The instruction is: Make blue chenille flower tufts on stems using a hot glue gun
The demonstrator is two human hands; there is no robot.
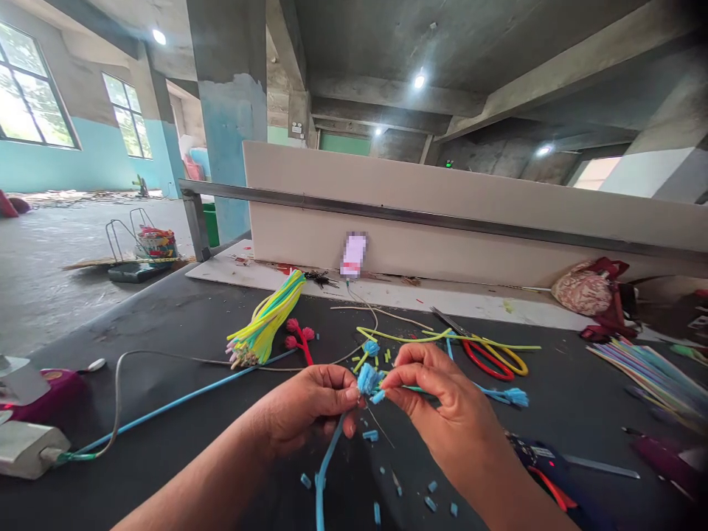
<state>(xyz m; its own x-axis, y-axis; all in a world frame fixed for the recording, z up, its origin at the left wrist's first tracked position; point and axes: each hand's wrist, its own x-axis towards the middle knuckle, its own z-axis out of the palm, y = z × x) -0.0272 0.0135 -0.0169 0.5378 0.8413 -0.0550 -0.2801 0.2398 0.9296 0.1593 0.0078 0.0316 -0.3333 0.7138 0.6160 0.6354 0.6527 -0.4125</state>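
Observation:
My left hand (pixel 310 405) and my right hand (pixel 436 398) meet over the dark table (pixel 166 324), both pinched on a fuzzy blue pipe-cleaner piece (pixel 368 380). Its blue stem (pixel 326 464) trails down toward me from the left hand's fingers. The right hand's fingertips grip the small blue end at the piece's right side. Short blue cuttings (pixel 370 435) lie scattered on the table below the hands. Another blue tufted piece (pixel 514 397) lies just right of my right hand.
A bundle of yellow-green pipe cleaners (pixel 265 321) and red coiled pieces (pixel 299 339) lie behind the left hand. Red-handled scissors (pixel 481 354) and yellow stems sit behind the right hand. Coloured stems (pixel 653 372) lie far right. A white board (pixel 442 214) walls the back; a grey cable (pixel 119 391) and long blue stem (pixel 182 398) run left.

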